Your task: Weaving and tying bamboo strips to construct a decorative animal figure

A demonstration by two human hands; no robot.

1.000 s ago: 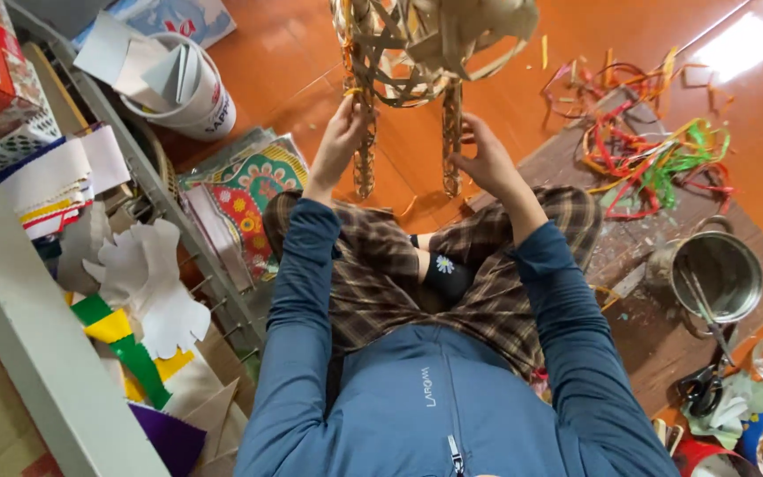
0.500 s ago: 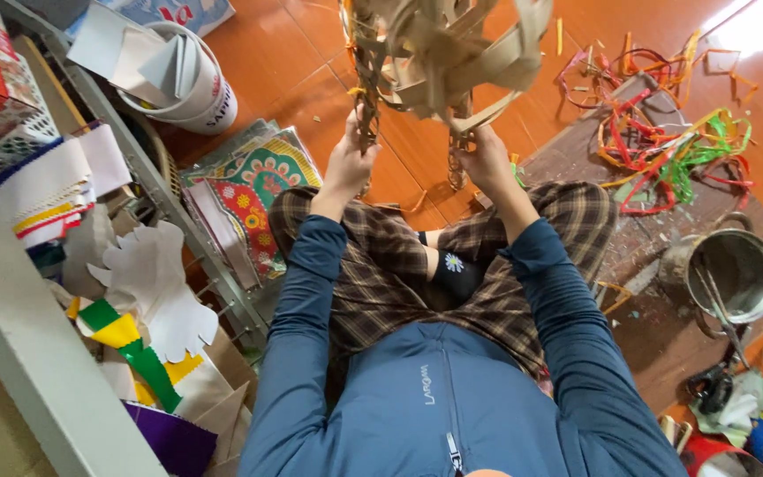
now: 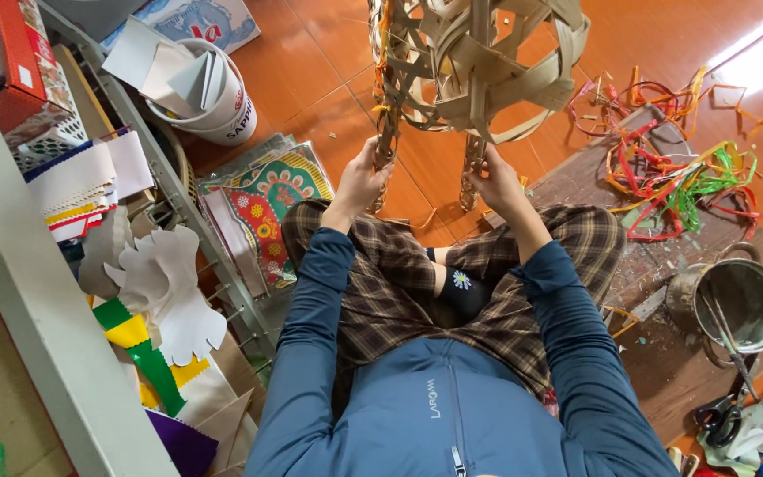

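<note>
Head view — hidden/cut off: top of the woven bamboo frame (image 3: 479, 62) runs out of the picture at the far edge; where its strips meet above cannot be seen. Fingertips of both hands are masked by the frame's legs.
Left hand (image 3: 362, 181): raised in front of the chest, arm part bent, fingers closed round the left leg (image 3: 387, 132) of the frame.
Right hand (image 3: 498, 184): raised level with the other, closed round the right leg (image 3: 473, 163); the two hands are apart, one leg each.
Frame position: held up over the crossed legs in plaid trousers (image 3: 381, 291), far of the lap, above the floor.
Surface: glossy orange tile floor (image 3: 311, 79); a worn wooden board (image 3: 664, 353) to the right.
On the board: a tangle of coloured strips (image 3: 673, 168) far right, a steel pot (image 3: 739, 305) near right, scissors (image 3: 721, 415) beside it — partly blurred.
Left side: a metal rack (image 3: 178, 203) with cut paper shapes (image 3: 165, 291); a white bucket (image 3: 205, 88) of card pieces beyond.
</note>
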